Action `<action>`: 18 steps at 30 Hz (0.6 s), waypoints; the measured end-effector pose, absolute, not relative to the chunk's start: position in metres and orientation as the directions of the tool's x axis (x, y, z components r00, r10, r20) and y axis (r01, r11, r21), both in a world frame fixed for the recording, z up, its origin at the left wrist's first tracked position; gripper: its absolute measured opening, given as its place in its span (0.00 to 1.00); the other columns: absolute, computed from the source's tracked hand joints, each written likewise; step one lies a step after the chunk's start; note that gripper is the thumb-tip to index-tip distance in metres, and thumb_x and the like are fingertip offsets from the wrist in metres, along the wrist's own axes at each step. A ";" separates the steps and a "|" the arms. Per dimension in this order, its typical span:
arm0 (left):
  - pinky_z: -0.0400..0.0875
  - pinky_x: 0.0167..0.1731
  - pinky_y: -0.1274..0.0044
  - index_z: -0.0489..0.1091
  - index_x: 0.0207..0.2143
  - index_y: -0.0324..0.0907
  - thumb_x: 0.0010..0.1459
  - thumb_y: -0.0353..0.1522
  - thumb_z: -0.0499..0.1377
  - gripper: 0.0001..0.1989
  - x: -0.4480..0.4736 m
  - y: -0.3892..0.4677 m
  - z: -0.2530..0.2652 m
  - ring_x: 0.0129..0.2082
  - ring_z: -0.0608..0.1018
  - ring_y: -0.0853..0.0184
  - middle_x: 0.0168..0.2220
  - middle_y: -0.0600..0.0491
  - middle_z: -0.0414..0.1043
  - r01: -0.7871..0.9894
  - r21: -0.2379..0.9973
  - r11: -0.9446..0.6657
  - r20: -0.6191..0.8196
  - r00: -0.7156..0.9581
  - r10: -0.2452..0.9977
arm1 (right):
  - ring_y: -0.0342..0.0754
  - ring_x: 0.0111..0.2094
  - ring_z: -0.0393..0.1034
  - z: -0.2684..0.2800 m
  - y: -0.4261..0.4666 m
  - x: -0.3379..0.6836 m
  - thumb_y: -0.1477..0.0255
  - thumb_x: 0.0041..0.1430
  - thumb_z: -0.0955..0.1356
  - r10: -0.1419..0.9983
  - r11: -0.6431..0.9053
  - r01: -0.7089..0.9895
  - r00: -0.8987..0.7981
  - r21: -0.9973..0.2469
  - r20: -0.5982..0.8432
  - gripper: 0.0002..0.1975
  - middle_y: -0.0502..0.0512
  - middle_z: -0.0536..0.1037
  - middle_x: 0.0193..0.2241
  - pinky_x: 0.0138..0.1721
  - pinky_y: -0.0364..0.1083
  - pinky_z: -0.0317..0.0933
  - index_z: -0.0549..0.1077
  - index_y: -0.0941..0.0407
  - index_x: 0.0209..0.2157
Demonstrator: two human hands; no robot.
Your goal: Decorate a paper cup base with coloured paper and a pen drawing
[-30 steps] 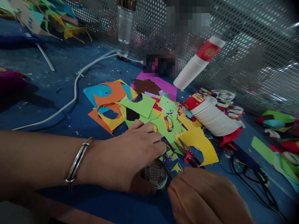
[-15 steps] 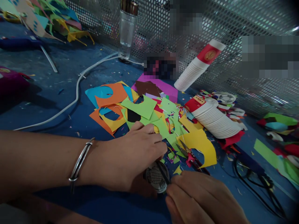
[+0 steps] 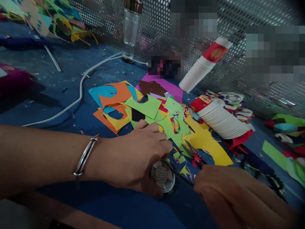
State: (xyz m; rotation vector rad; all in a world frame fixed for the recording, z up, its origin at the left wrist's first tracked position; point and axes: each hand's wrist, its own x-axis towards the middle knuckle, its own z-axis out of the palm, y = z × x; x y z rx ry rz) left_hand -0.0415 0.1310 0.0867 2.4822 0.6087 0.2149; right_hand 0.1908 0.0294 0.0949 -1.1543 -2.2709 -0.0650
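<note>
My left hand [image 3: 140,159] is closed around a white paper cup [image 3: 163,175], whose round end faces up. Dark lines form a grid with strokes around it on that end; the cup's side is mostly hidden by my fingers. Between the fingers of my right hand [image 3: 228,190] is a thin dark pen [image 3: 183,178]. Its tip reaches the cup's right rim; whether it touches I cannot tell. Just beyond the pen lie small scissors [image 3: 195,155] with open blades and reddish handles, partly behind my right hand.
Coloured paper offcuts [image 3: 145,106] cover the blue table [image 3: 71,111]. Stacked paper cups [image 3: 222,119] lie at right, and another stack [image 3: 202,66] leans on the perforated metal panel [image 3: 105,22]. A clear bottle [image 3: 130,31], white cable [image 3: 81,86] and blue glue gun [image 3: 21,43] are further off.
My right hand has moved right with the pen, whose tip has left the middle of the cup's end for its rim. The drawn grid now shows uncovered. My left hand keeps its hold.
</note>
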 end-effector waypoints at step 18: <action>0.54 0.43 0.65 0.66 0.34 0.44 0.49 0.41 0.71 0.19 -0.040 0.125 0.080 0.43 0.68 0.58 0.37 0.56 0.71 0.345 0.551 -0.760 0.106 0.874 0.473 | 0.44 0.21 0.73 0.113 0.046 0.183 0.77 0.68 0.64 0.802 0.597 0.689 -0.528 -0.411 0.279 0.10 0.47 0.78 0.23 0.23 0.46 0.60 0.68 0.51 0.31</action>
